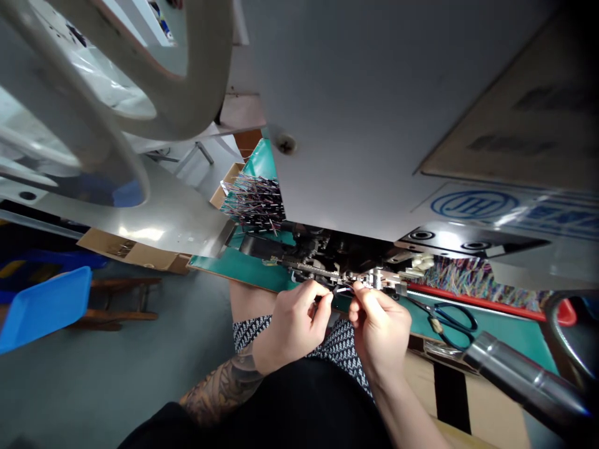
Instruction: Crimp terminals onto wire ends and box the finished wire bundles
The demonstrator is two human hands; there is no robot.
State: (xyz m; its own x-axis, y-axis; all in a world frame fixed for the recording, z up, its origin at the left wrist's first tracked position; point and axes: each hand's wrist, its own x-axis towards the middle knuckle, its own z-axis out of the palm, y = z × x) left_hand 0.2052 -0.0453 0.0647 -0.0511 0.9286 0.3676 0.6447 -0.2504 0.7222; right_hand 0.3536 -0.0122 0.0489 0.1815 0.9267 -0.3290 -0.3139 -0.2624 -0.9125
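In front of the crimping-type machine's metal mechanism (322, 265), my left hand (299, 321) is closed, thumb and index finger pinched near a thin dark wire (340, 289). Close by on its right, my right hand (380, 321) pinches too, its fingertips at the other end of the same small wire, just below the metal parts. The wire is thin and partly hidden by the fingers. Both hands are above my lap at the edge of the green table (243, 268).
Dark-handled scissors (452, 321) and a red tray (505, 298) of colourful wires lie to the right, near a metal tube (519, 368). A pile of dark wires (257, 202) is at the back left. A blue stool (49, 305) stands left. The large machine housing (355, 112) hangs overhead.
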